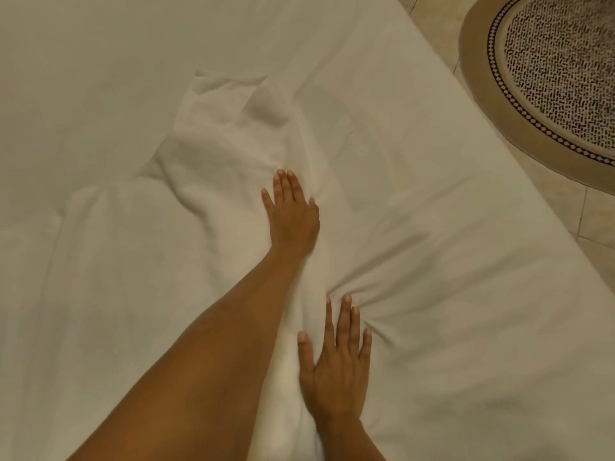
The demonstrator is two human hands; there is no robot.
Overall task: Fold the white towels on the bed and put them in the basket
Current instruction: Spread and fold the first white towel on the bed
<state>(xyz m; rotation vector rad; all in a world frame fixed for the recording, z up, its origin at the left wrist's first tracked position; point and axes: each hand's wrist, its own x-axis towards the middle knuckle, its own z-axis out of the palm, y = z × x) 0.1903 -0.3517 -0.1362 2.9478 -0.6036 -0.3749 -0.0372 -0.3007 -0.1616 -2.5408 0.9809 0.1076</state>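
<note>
The white towel [213,181] lies rumpled on the bed [466,294], spread from the picture's middle toward nine o'clock and down to seven o'clock, with a folded-over flap rising toward eleven o'clock. Its right-hand edge is bunched into a long ridge that runs from the centre down to six o'clock.

The left hand [291,216] lies flat on the upper part of that ridge, near the centre, palm down, fingers straight and close together, closed on nothing. Its bare forearm stretches back to seven o'clock across the towel.

The right hand [336,364] is at five o'clock of the left one, also palm down and spread wide, thumb out to the left, pressing on the lower part of the ridge where the cloth meets the bed sheet. Creases in the sheet fan out from its fingertips toward three o'clock. It grasps nothing.

The bed's edge runs diagonally from twelve to four o'clock. Beyond it, at one to two o'clock, lies tiled floor [595,221] with an oval rug [559,74], tan-bordered with a dark speckled centre.
</note>
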